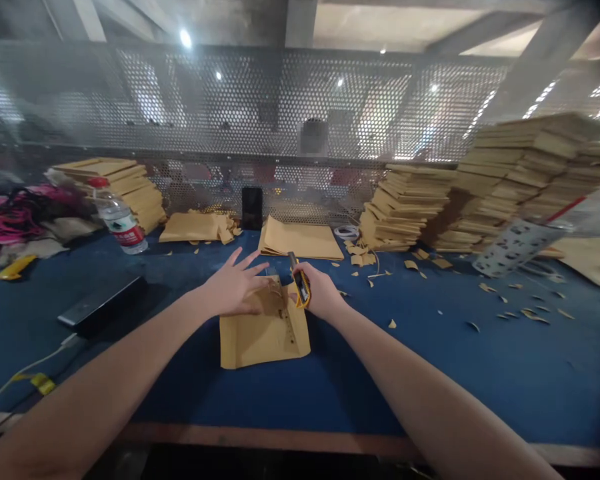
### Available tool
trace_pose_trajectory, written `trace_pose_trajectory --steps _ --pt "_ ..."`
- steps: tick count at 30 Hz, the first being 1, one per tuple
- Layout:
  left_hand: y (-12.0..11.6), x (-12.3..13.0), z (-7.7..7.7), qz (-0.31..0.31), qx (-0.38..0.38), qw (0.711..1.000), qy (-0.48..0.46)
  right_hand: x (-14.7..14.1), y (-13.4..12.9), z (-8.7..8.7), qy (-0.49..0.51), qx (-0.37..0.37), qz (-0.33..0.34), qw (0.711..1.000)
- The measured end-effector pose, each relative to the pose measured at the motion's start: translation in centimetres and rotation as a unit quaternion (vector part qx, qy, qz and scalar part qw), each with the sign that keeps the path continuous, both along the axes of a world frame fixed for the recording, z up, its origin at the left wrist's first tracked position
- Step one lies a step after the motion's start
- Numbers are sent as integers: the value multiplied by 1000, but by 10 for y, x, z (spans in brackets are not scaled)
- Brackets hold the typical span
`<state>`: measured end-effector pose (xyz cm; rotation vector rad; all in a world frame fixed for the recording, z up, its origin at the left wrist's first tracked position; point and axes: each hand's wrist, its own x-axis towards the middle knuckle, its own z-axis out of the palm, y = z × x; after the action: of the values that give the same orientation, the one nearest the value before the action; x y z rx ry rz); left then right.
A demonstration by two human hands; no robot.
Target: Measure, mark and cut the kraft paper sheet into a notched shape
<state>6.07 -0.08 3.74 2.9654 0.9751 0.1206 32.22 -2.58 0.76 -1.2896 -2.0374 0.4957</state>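
Observation:
A brown kraft-paper envelope (253, 341) lies on the blue tabletop in front of me. My left hand (236, 288) rests over its upper left part, fingers spread and stretched out. A narrow strip with a row of dark marks (289, 327), perhaps a clear ruler, runs down the envelope's right half; its upper end is blurred. My right hand (321, 292) is closed around a yellow and black utility knife (301, 287) at the envelope's upper right edge. Whether the blade touches the paper I cannot tell.
Behind the envelope lie flat kraft sheets (305, 239) and a dark phone (252, 208). Tall envelope stacks (405, 207) stand at right, with paper scraps (530, 315) scattered nearby. At left are a water bottle (123, 223), a black power bank (103, 308) with cable, and a yellow-handled tool (17, 267).

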Motion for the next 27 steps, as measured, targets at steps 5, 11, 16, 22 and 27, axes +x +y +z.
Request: trace_pose_trajectory --steps 5,11,16,22,27 --pt "-17 8 -5 -15 -49 998 38 5 -4 -5 -8 -12 -45 999" --pt "-44 22 -9 -7 -114 993 36 -3 -4 -13 15 -7 -68 998" --pt "-33 11 -11 8 -133 991 20 -16 6 -20 45 21 -84 995" --pt "-8 -9 -16 -15 -158 987 29 -20 15 -25 61 15 -66 996" --pt "-11 -1 -12 -62 -146 987 18 -8 1 -8 70 36 -24 997"
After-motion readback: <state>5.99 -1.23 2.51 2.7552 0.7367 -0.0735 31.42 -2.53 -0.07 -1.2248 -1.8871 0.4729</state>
